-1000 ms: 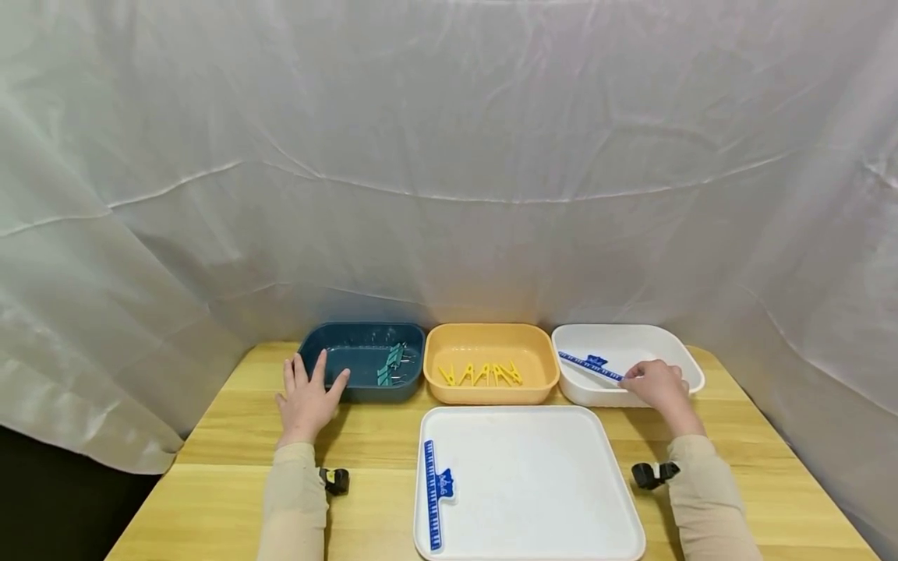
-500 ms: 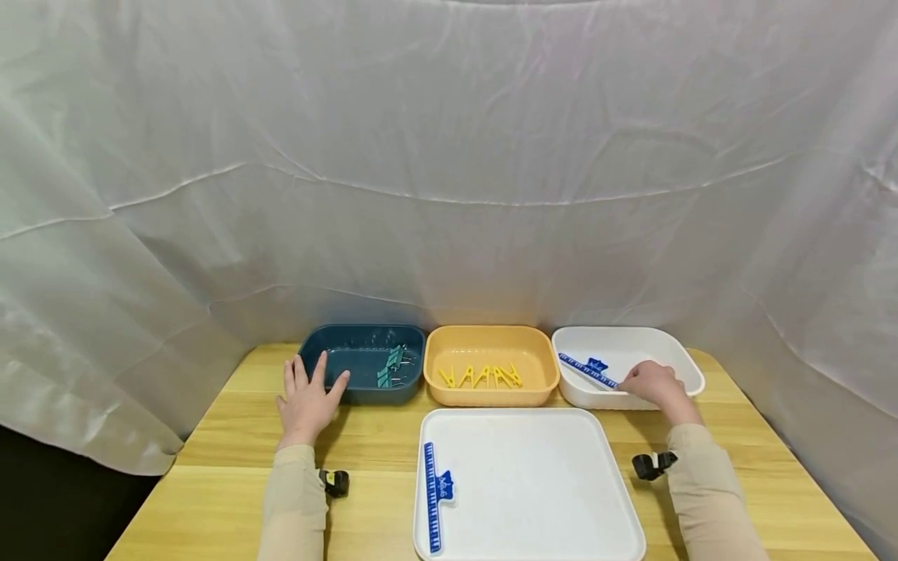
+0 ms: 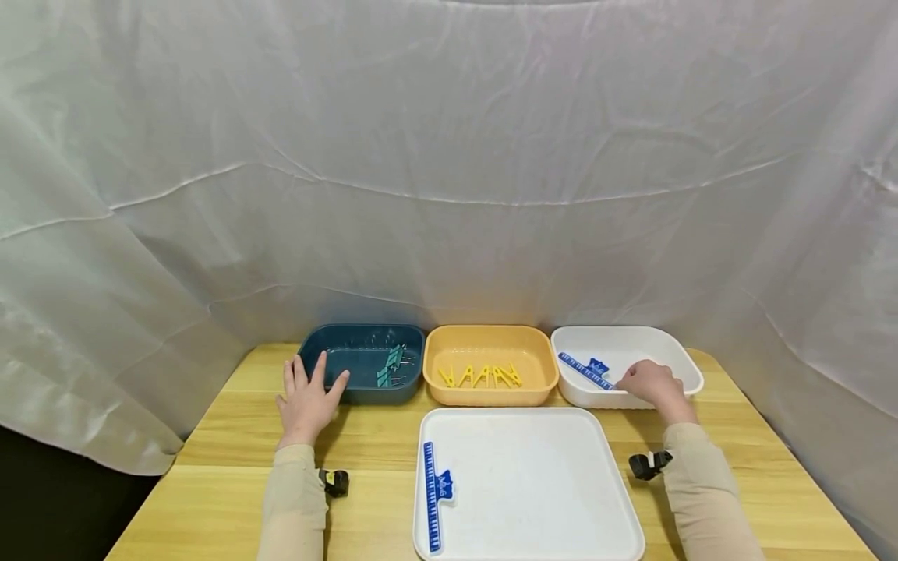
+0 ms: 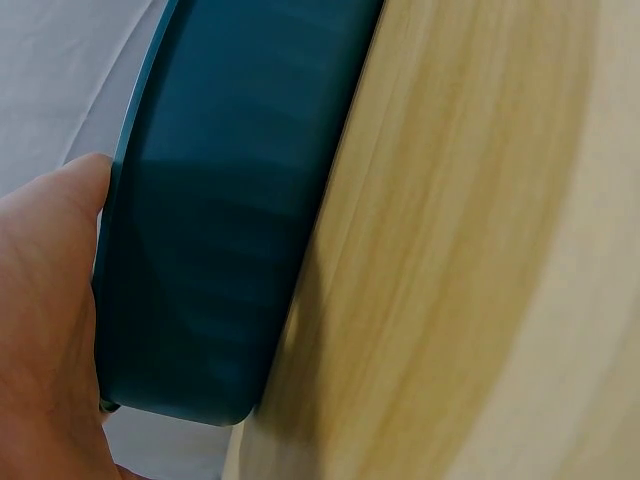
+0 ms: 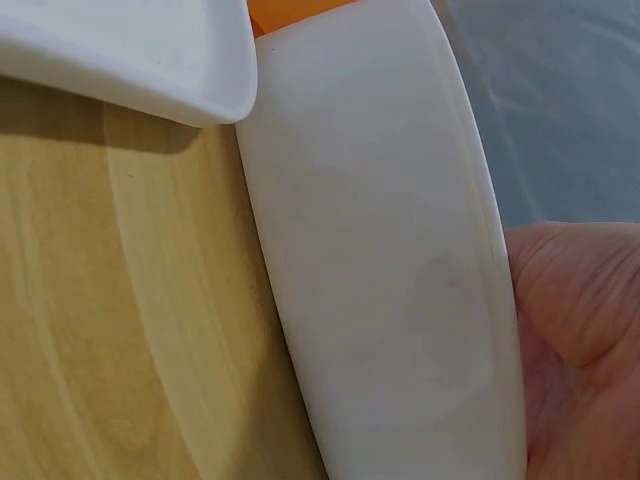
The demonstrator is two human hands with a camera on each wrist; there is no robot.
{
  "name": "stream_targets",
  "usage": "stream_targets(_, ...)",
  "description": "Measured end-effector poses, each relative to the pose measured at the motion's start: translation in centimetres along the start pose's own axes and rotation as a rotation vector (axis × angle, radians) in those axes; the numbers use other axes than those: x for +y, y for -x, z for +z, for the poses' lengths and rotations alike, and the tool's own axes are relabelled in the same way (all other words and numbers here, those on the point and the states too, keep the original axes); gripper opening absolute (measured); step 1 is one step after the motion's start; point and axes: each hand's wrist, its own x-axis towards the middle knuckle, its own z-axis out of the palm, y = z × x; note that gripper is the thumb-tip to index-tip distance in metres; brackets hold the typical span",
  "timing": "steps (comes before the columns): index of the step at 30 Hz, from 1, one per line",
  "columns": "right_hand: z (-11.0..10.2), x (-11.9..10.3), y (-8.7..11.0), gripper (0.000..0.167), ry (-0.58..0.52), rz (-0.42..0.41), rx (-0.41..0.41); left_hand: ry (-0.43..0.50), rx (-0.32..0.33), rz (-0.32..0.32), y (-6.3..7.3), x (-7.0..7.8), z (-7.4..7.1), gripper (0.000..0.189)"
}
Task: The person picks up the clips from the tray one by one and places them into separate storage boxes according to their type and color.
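Observation:
My left hand (image 3: 306,401) lies with spread fingers over the left front corner of the dark teal bin (image 3: 344,335); in the left wrist view, the thumb touches its rim. My right hand (image 3: 654,382) reaches over the front of the white bin (image 3: 627,336). Its fingertips pinch the lower right end of a long blue clip (image 3: 585,370) with a piano-key pattern, which slants inside that bin. The right wrist view shows only the bin's outer wall (image 5: 370,220) and part of the hand (image 5: 590,320); the fingertips are hidden. A matching blue clip (image 3: 432,499) lies on the white tray (image 3: 533,483).
Teal binder clips (image 3: 391,366) lie at the right of the teal bin. Several yellow clothespins (image 3: 484,376) sit in the orange bin (image 3: 491,336) between the other two. All stand on a wooden table (image 3: 372,475), with a pale curtain (image 3: 449,156) behind.
The right end of the blue clip in the white bin has gone down and a little left, with my right hand following slightly. My left hand has stayed in place.

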Motion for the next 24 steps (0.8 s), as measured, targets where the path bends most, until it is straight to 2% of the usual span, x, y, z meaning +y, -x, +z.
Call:
stream_targets(10,1.1,0.3,0.4,0.027,-0.028,-0.038,0.123,0.011,0.001,0.001,0.0,0.1,-0.1,0.079)
stream_targets(19,1.9,0.2,0.9,0.027,-0.049,-0.065,0.27,0.008,-0.006,-0.004,0.1,0.2,-0.1,0.079)
stream_targets(24,2.0,0.2,1.0,0.028,-0.066,-0.082,0.311,0.014,-0.013,-0.004,0.2,0.3,-0.3,0.078)
